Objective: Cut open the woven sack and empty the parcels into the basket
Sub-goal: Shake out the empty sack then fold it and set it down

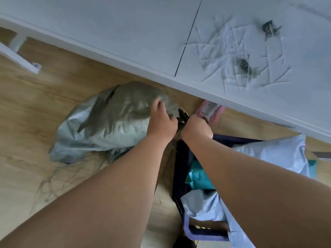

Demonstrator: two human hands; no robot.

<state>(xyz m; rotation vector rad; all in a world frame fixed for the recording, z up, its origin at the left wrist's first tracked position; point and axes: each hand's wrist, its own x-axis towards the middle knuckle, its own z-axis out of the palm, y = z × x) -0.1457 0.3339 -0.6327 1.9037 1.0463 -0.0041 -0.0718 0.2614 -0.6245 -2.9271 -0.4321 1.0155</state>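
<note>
A grey woven sack (107, 120) lies bulging on the wooden floor, with loose frayed threads (52, 178) trailing from its near end. My left hand (161, 120) grips the sack's right edge. My right hand (196, 127) is closed around a dark tool (183, 115), likely scissors, whose tip points at the sack edge between my hands. The dark blue basket (180, 169) stands under my right forearm and holds pale blue (272, 153) and teal parcels (198, 178).
A white table (125, 33) fills the top of the view, its edge just above my hands, with cut sack threads and scraps (243, 65) lying on it. A pink parcel (209, 111) lies on the floor under the table edge. A white table foot (19, 59) stands at far left.
</note>
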